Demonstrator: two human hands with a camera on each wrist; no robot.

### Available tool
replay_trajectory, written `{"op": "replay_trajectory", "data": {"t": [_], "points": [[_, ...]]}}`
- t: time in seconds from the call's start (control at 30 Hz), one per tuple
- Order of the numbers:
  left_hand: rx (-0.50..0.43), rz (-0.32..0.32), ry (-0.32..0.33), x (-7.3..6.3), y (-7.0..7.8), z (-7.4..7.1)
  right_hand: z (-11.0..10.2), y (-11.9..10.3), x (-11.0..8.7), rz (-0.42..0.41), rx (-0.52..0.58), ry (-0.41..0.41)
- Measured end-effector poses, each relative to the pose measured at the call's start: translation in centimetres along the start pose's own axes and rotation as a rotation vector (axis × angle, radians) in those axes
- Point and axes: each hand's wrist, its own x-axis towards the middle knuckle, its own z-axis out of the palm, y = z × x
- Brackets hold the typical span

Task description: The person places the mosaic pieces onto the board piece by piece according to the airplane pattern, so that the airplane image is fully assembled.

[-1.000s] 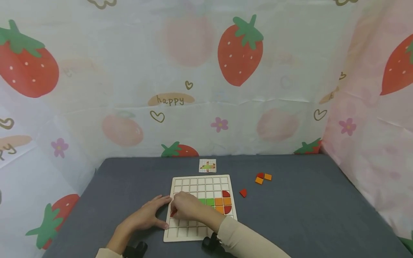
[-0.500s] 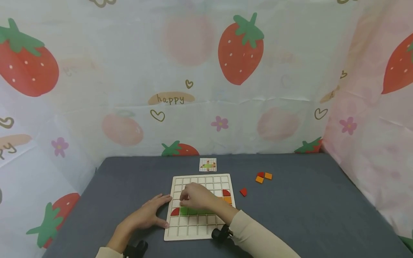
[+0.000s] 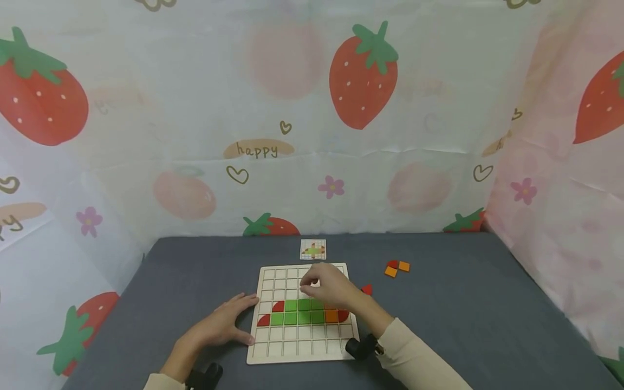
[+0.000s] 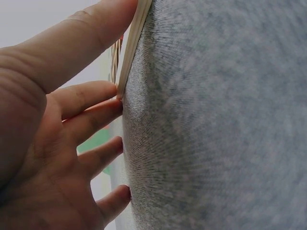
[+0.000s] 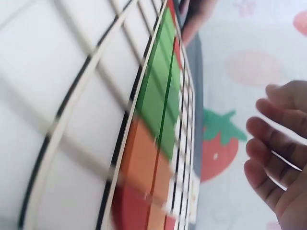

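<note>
A wooden grid board (image 3: 292,349) lies on the table with two rows of coloured tiles across it. Green square tiles (image 3: 304,318) fill the middle of those rows. At their left ends sit red quarter-round tiles (image 3: 264,320), and an orange tile (image 3: 331,316) shows to the right. My left hand (image 3: 221,325) rests at the board's left edge, fingers spread, with thumb (image 4: 96,31) and two fingertips touching the rim. Over the board's right half hovers my right hand (image 3: 329,286), fingers loosely bent (image 5: 271,139) and holding nothing; it hides some cells.
A small pattern card (image 3: 313,249) lies behind the board. To the right are loose tiles: two orange squares (image 3: 403,266), a red quarter-round tile (image 3: 392,264) against them, and another red tile (image 3: 367,289) nearer the board, partly behind my right wrist. A printed curtain (image 3: 283,189) hangs behind the table.
My right hand has risen from the board's left side and moved right and away from me, uncovering the green tiles and a red quarter-round tile in the upper row. My left hand has stayed put.
</note>
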Motion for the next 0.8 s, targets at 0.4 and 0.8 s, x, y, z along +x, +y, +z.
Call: {"op": "replay_trajectory", "data": {"t": [0.4,0.8], "points": [[-0.01,-0.007,0.002,0.0,-0.2,0.1,-2.2,5.0,-3.1,0.072,0.065,0.081],[-0.006,-0.003,0.001,0.0,0.0,0.0,-4.6,8.8,-5.4,0.207,0.057,0.186]]}}
